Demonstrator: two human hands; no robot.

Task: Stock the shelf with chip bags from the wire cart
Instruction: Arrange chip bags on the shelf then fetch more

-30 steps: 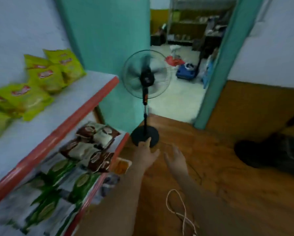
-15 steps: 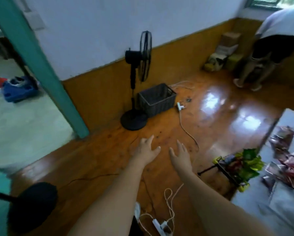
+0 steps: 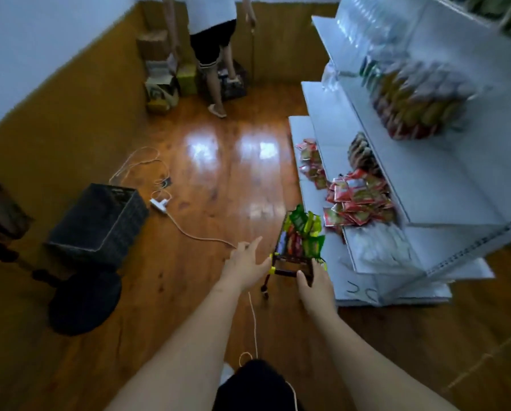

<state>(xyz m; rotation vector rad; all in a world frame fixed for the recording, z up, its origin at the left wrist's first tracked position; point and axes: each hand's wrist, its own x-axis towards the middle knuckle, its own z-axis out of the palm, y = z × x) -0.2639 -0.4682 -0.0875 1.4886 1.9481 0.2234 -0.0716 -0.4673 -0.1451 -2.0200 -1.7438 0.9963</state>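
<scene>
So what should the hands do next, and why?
Probably reach a little further and take hold of the wire cart. Both hands are open and hold nothing: the right hand is at the cart's near end, the left hand just beside it. The chip bags are in the cart, next to the white shelf.

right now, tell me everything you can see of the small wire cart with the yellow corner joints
The small dark wire cart with yellow corner joints stands upright on the glossy wooden floor, beside the base of the white metal shelf unit. Green, yellow and red chip bags fill its basket and stick out above the rim. A small wheel shows below. The right hand is at its near end, apparently touching it; the left hand reaches in, open, just short of it.
</scene>
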